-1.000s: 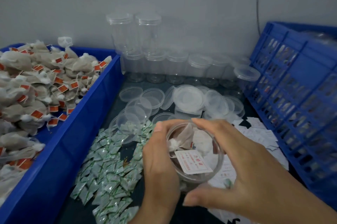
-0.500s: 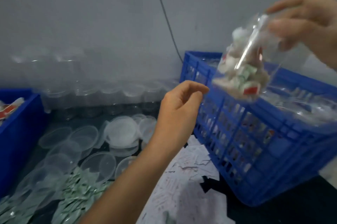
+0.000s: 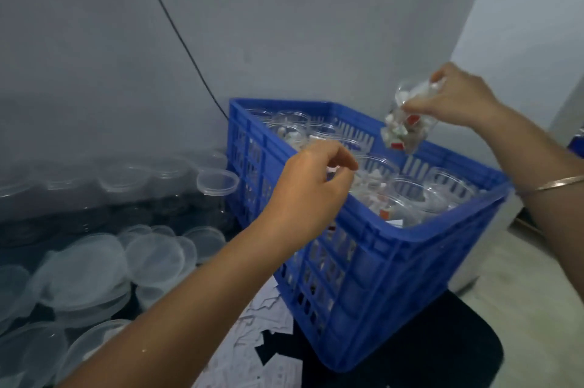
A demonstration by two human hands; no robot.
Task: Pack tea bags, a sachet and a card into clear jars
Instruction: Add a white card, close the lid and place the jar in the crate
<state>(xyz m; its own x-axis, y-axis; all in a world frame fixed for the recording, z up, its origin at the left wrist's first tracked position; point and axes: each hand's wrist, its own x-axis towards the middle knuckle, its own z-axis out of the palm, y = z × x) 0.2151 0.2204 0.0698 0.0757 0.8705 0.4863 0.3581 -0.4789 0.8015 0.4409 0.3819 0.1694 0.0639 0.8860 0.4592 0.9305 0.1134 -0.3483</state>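
A clear jar [image 3: 407,128] packed with tea bags, red tags showing, hangs tilted above the far right side of the blue crate [image 3: 410,239]. My right hand [image 3: 455,100] grips it by its upper end. Several more clear jars [image 3: 407,194] stand inside the crate, some holding tea bags. My left hand [image 3: 309,194] hovers over the crate's near left rim with loosely curled fingers and holds nothing. White cards [image 3: 252,356] lie scattered on the dark table in front of the crate.
Loose clear lids [image 3: 151,255] are heaped at the left, and one lid [image 3: 217,182] rests on a row of blurred empty jars [image 3: 94,179] along the grey wall. A black cable [image 3: 177,30] runs down the wall behind the crate.
My right hand lifted the filled jar off the table and carried it right, over the crate. My left hand let go of it and followed to the crate's rim. The view swung right.
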